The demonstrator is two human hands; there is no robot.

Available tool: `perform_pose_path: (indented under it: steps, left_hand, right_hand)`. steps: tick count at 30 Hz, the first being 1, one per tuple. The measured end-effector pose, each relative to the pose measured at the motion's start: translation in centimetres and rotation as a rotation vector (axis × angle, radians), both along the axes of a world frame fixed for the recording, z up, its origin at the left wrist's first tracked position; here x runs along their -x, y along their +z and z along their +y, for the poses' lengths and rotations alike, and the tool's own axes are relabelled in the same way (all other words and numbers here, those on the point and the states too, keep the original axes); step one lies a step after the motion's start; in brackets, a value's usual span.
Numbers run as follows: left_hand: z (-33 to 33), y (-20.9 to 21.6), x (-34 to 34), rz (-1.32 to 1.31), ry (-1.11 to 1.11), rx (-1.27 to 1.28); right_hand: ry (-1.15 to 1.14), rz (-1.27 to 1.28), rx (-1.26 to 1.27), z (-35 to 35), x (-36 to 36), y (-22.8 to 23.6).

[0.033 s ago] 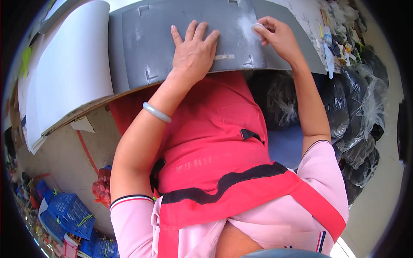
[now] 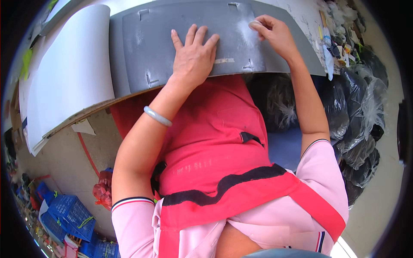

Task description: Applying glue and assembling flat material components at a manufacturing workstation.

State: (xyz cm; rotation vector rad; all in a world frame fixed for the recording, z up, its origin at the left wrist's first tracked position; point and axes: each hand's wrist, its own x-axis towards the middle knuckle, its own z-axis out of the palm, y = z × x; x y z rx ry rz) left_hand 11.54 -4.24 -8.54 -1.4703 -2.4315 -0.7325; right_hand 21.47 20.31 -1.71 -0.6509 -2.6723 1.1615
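Note:
My left hand (image 2: pixel 193 60) lies flat on a dark grey sheet (image 2: pixel 159 47), fingers spread. The sheet rests on a larger grey sheet (image 2: pixel 289 56) and has small L-shaped slots near its corners, with white marks around some of them. Between the thumb and fingers of my right hand (image 2: pixel 275 35) is a thin white piece of chalk (image 2: pixel 254 23), its outline partly hidden by the fingers. It is at the dark sheet's right edge, beside a smear of white powder (image 2: pixel 246 34). Whether the chalk touches the sheet I cannot tell.
Large white sheets (image 2: pixel 73 64) curve over the table's left side. Small tools and scraps (image 2: pixel 340 47) crowd the right end. Black and clear plastic bags (image 2: pixel 357 107) are piled at the right. Blue baskets (image 2: pixel 73 215) stand on the floor at the lower left.
My right hand has moved slightly away from me along the dark sheet's right edge, with the chalk still in it. The left hand stays at the same spot on the sheet.

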Motion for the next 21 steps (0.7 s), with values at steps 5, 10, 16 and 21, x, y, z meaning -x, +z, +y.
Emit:
perform_pose_path:
  steps: [5,10,16,21]
  left_hand:
    - [0.0,0.5,-0.5,-0.021,0.018,0.038]
    - [0.0,0.8,-0.3,-0.034,0.021,0.043]
    - [-0.1,0.8,-0.1,-0.042,0.027,0.031]
    - [-0.1,0.1,0.0,-0.047,0.014,-0.016]
  right_hand:
    - [-0.085,0.072,-0.181,3.2,5.7,-2.7]
    - [0.057,0.032,-0.348,4.8,8.8,-3.7]
    - [0.252,0.243,-0.539,5.5,10.4,-5.0]
    - [-0.095,-0.055,-0.141,4.1,9.6,-2.4]
